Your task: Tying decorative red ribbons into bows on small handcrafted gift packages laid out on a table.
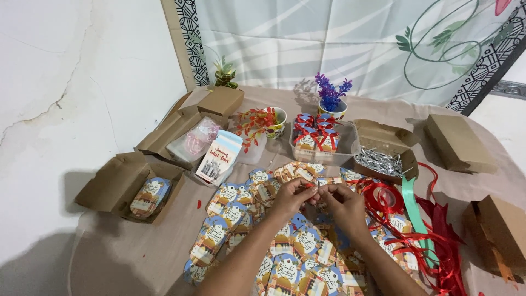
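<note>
Both forearms come up from the bottom edge over a spread of small printed packets (285, 257) covering the round table (137, 252). Left hand (290, 196) and right hand (342, 201) meet fingertip to fingertip above the packets, fingers pinched narrow on a small bit of red ribbon (310, 186); how firmly each one grips it can't be told at this size. Wrists bent slightly inward, palms turned toward each other.

Landmark = clear plastic tub (323, 149), just beyond the hands:
- tub holds finished packets tied with red bows (315, 134)
- behind tub: cup with a purple plant (331, 98)
- left of tub: cup with a red-orange plant (263, 121), then a tall blue-white card pack (220, 156) and a clear bag with something pink (194, 140) lying on an open brown box (181, 123)
- far left of tub: open brown box (118, 183) with a stack of packets inside (150, 196)
- right of tub: open brown box full of silver shreds (381, 159)
- further right: closed brown box (459, 142), another brown box (498, 230) at the table edge
- right and nearer than tub: loose tangle of red ribbon (427, 235) with a roll (383, 198), green ribbon strip (412, 205) across it

Pinched ribbon piece sits between the hands, just on the near side of the tub
</note>
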